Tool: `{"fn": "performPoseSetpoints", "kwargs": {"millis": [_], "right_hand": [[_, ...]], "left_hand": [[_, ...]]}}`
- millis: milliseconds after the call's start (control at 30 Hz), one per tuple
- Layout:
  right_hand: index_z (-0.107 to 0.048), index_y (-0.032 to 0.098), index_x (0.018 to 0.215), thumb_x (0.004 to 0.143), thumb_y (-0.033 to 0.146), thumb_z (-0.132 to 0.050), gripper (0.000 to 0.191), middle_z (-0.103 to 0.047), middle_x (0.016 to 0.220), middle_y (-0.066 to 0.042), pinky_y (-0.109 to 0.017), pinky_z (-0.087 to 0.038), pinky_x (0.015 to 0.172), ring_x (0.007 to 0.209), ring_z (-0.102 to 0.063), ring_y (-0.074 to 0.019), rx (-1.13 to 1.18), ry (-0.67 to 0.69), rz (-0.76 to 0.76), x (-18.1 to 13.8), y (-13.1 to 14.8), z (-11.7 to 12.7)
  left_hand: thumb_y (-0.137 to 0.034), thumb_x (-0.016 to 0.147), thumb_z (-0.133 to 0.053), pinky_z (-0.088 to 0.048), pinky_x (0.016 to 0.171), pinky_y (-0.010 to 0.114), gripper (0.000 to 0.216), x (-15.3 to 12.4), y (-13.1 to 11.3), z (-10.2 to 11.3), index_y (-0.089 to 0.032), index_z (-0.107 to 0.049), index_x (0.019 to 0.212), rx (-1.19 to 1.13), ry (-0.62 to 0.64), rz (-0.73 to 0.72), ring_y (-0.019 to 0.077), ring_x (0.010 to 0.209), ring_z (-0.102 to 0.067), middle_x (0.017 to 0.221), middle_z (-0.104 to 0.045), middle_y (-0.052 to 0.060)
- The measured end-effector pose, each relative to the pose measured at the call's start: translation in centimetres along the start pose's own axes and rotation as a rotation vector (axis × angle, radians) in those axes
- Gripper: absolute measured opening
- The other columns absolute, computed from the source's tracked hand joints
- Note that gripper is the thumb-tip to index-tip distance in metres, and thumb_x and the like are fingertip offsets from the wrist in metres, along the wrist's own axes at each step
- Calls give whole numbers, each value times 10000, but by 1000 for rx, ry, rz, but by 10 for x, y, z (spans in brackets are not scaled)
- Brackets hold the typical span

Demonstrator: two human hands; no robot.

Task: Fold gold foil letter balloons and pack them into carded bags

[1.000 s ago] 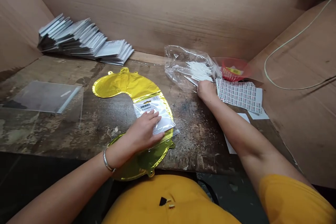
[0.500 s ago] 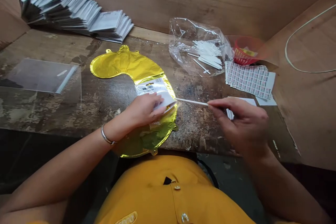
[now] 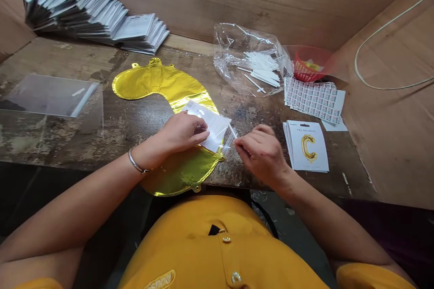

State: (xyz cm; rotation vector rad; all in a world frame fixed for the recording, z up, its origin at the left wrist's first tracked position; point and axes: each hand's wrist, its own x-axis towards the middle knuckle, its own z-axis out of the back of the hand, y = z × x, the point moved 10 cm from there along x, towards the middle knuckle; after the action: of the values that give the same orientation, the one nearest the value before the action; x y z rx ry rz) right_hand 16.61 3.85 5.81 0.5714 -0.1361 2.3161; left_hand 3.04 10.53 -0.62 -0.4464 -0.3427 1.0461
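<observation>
A gold foil balloon point(image 3: 183, 81), curved like a letter C, lies flat on the worn wooden table. Over its lower part is a white card packet point(image 3: 219, 128) with a clear plastic flap on its right side. My left hand point(image 3: 181, 133) grips the packet's left part between thumb and fingers. My right hand point(image 3: 262, 151) is closed, pinching a short white straw point(image 3: 233, 131) at its lower end. The straw's other end is at the packet's right edge; whether it is inside cannot be made out.
Stacked packets point(image 3: 91, 9) lean at the back left. An empty clear bag point(image 3: 47, 95) lies at left. Behind are a plastic bag of white straws point(image 3: 264, 72) and a red basket point(image 3: 307, 70). Sticker sheets point(image 3: 313, 99) and printed balloon cards point(image 3: 308, 146) lie at right.
My right hand has moved left with the straw, up to the packet, uncovering the printed cards. The packet has turned in my left hand, and its clear flap now shows.
</observation>
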Motion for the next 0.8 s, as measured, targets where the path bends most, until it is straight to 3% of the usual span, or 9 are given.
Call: {"fn": "performPoseSetpoints", "kwargs": {"millis": [100, 200, 300, 400, 600, 667, 800], "right_hand": [[-615, 199, 749, 907, 168, -533, 181, -686, 687, -13, -338, -429, 760, 629, -581, -155, 108, -10, -39, -7, -14, -11], [-644, 203, 810, 889, 174, -564, 116, -696, 720, -28, -337, -460, 725, 678, -616, -177, 176, -77, -124, -15, -28, -7], [-660, 215, 837, 879, 195, -593, 82, -700, 731, -31, -339, -487, 688, 696, -631, -190, 223, -113, -193, -21, -38, -1], [-669, 220, 852, 875, 218, -614, 60, -707, 768, -32, -339, -509, 685, 726, -649, -192, 284, -139, -299, -31, -53, 1], [-675, 218, 827, 851, 243, -654, 40, -707, 775, -17, -333, -510, 679, 722, -654, -187, 351, -217, -497, -50, -67, 17], [-670, 225, 817, 847, 231, -655, 33, -700, 750, -10, -331, -501, 669, 688, -639, -178, 356, -263, -490, -46, -59, 33], [-656, 226, 802, 843, 184, -645, 59, -688, 701, 2, -340, -481, 716, 631, -604, -158, 312, -266, -327, -24, -30, 54]], "left_hand": [[-575, 819, -583, -270, 1055, 498, 534, 7, 7, 4, -176, -637, 1170, 162, -66, 41, 271, 1035, -578, 1098, -658, 108], [-721, 773, -546, -138, 1116, 589, 827, 14, 13, -5, -157, -476, 1375, 197, -82, 166, 375, 1287, -416, 1356, -508, 184], [-783, 699, -565, -80, 1128, 617, 1030, 20, 11, -22, -99, -377, 1445, 218, -56, 245, 470, 1397, -225, 1475, -371, 244], [-704, 703, -604, -77, 1140, 615, 984, 23, 6, -31, -107, -375, 1451, 225, -17, 207, 483, 1424, -156, 1528, -297, 233], [-549, 777, -494, -226, 1141, 533, 729, 21, 12, -22, -111, -499, 1359, 144, 118, 76, 414, 1402, -267, 1470, -411, 170], [-525, 778, -467, -238, 1138, 529, 702, 22, 15, -18, -117, -515, 1347, 119, 141, 77, 398, 1399, -280, 1451, -439, 153], [-512, 775, -436, -231, 1141, 533, 679, 25, 17, -16, -129, -549, 1325, 104, 156, 83, 381, 1391, -307, 1439, -460, 141]]}}
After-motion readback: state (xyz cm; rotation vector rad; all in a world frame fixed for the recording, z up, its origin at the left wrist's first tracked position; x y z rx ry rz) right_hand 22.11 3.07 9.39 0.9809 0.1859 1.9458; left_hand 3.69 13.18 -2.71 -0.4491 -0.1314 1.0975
